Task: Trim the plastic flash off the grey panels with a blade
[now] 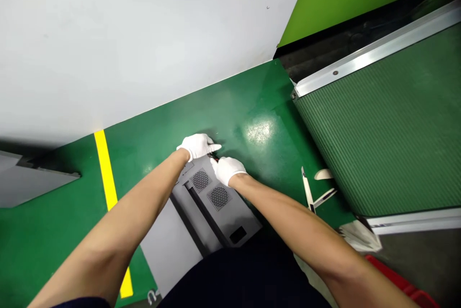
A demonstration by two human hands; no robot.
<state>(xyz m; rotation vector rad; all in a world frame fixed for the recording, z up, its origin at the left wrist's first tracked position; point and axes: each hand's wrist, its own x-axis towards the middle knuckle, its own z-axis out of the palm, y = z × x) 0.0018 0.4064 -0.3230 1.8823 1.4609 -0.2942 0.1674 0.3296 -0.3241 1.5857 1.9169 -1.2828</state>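
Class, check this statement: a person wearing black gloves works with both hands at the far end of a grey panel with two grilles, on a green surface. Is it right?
No: the gloves on the left hand and right hand are white, not black, as the head view shows. The rest stands: both hands work at the far end of the grey panel with two grilles, on a green surface.

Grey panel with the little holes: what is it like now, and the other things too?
left hand: white-gloved, at the panel's far edge
right hand: white-gloved, beside the left hand
small dark part: between the hands
grey panel: lying flat
red crate: partly in view
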